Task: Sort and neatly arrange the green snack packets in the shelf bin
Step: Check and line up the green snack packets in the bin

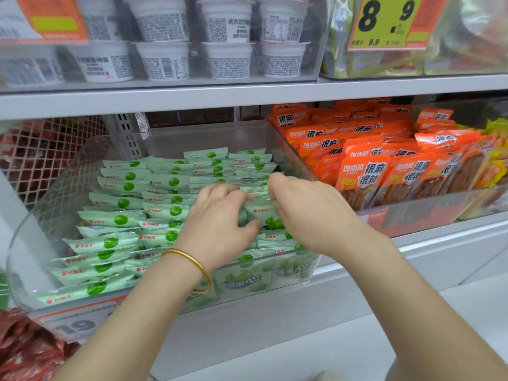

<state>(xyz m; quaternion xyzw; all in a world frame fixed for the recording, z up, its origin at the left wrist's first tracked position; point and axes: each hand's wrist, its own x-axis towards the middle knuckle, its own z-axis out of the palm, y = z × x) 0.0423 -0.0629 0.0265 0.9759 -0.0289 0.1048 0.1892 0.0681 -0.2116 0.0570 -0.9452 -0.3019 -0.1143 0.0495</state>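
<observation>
Green snack packets (121,220) seem light, crinkly and slippery; left hand (220,224) and right hand (310,215) pinch one, best taken by crimped ends.

Both arms reaching forward; left hand (217,224), right hand (308,215) pinch one green packet (259,211)

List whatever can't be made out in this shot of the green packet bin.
Head view throughout:
- Right-hand row of green packets: mostly covered by the left hand and right hand, both pinching one packet.
- Price tag below the bin: the left forearm covers part; only 19 reads.
- Print on the white cups: too small, blurred.
- Red packets: cut off by the bottom-left edge.
</observation>
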